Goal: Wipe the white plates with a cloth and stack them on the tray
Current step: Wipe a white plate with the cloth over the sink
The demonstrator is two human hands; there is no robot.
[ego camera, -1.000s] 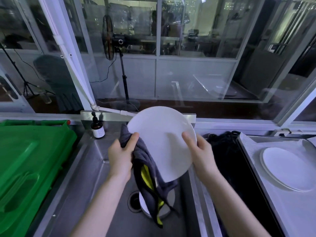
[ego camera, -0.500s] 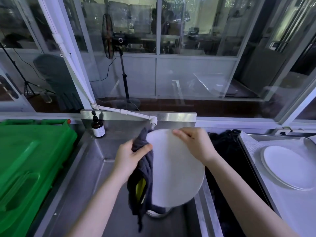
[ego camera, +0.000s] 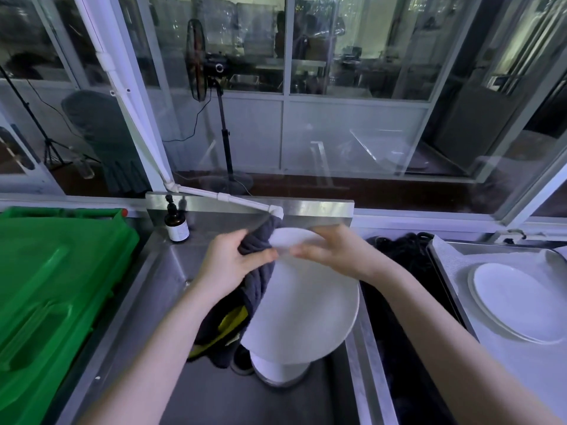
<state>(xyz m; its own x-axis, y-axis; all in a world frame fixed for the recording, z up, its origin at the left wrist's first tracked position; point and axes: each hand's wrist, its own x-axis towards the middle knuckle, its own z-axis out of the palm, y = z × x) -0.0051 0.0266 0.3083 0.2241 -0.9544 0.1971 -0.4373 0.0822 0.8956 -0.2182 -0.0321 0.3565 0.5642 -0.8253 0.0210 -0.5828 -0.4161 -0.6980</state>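
Plate [ego camera: 303, 311] looks stiff, slick, breakable; right hand [ego camera: 334, 253] apparently pinches its far rim while left hand [ego camera: 233, 262] clutches the soft cloth [ego camera: 256, 286] against it; best held by opposite rims.

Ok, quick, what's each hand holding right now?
Left hand: grips the grey cloth on the rim of the white plate.
Right hand: holds that plate's top edge.
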